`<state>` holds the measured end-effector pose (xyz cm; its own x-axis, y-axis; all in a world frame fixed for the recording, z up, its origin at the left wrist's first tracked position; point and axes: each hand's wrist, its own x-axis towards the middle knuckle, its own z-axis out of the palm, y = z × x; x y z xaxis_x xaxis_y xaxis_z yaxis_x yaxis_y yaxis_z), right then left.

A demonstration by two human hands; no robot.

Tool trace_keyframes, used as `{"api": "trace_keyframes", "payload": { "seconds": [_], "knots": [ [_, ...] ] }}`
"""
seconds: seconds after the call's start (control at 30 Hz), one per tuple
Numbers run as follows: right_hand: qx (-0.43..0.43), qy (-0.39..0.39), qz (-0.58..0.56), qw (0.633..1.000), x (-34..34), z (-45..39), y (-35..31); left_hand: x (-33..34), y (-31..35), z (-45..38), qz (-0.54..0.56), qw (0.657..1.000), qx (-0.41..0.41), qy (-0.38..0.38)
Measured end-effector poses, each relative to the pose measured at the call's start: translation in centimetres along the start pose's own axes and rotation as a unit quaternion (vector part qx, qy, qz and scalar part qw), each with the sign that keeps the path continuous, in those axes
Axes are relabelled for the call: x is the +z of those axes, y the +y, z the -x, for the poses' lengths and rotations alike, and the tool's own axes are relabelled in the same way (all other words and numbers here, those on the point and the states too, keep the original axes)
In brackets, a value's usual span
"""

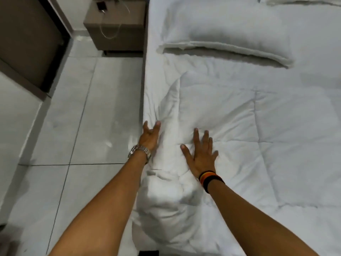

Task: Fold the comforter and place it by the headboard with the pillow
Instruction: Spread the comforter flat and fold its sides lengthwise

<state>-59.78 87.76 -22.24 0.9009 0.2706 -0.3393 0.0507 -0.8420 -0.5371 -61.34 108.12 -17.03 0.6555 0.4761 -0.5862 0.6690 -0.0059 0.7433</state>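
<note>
Smoothing and squaring the comforter (230, 130) before the next fold, by the look of it. Best done with both palms kept flat, pressing outward from the bunched ridge along the bed's left edge toward the open quilted area, so that trapped air and wrinkles leave before layers get stacked. Worth evening out the lumpy wad near the foot first; folding over it would probably give a crooked bundle. Better to line up the side hem with the mattress edge, then take corners rather than mid-cloth for the fold.

Left hand (149, 138) at the bed's very edge, fingers spread and partly curled against the rumpled ridge, pressing or pushing on it; no clear pinch of cloth to be seen, a metal watch (140, 152) on the wrist. Right hand (201, 154) fully open, palm down, fingers fanned, lying flat on the quilt just beside the ridge, holding nothing; striped wristband (210, 179) behind it.

Comforter white, soft, quilted in large squares with stitched seams, spread over most of the bed, flat on the right, twisted and heaped along the left edge between the arms. Not yet folded. Pillow (227, 32) white, plump, lying near the head end, just beyond the comforter's upper edge. Nightstand (114, 34) with a cable on the tiled floor (83, 111) side.
</note>
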Motion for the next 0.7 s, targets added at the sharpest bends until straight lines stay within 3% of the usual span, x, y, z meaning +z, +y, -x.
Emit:
{"api": "trace_keyframes", "payload": {
  "seconds": [0.1, 0.23, 0.37, 0.47, 0.57, 0.63, 0.7],
  "knots": [
    [0.052, 0.014, 0.014, 0.998, 3.2, -1.1, -1.1, 3.7, 0.2, -2.2, 0.02, 0.996, -0.015, -0.082],
    [0.061, 0.032, -0.002, 0.998, 3.2, -1.0, -0.7, 6.5, -0.2, -3.1, 0.037, 0.991, -0.058, -0.112],
    [0.064, 0.071, -0.03, 0.995, 2.4, -0.9, -3.6, 3.8, 2.7, -2.7, 0.082, 0.985, -0.078, -0.128],
    [0.038, 0.138, -0.049, 0.988, 1.5, -0.9, -8.8, -1.2, 4.9, -1.0, 0.17, 0.983, 0.012, -0.065],
    [0.006, 0.194, -0.034, 0.98, 1.3, 0.6, -13.4, -6.0, 6.3, 1.7, 0.132, 0.982, 0.136, 0.022],
    [-0.005, 0.153, -0.001, 0.988, 2.6, 1.4, -13.7, -7.6, 5.5, 2.3, 0.066, 0.984, 0.161, 0.039],
    [0.028, 0.057, 0.027, 0.998, 3.7, 1.6, -12.0, -8.4, 3.9, 2.0, -0.019, 0.993, 0.116, 0.005]
  ]
}}
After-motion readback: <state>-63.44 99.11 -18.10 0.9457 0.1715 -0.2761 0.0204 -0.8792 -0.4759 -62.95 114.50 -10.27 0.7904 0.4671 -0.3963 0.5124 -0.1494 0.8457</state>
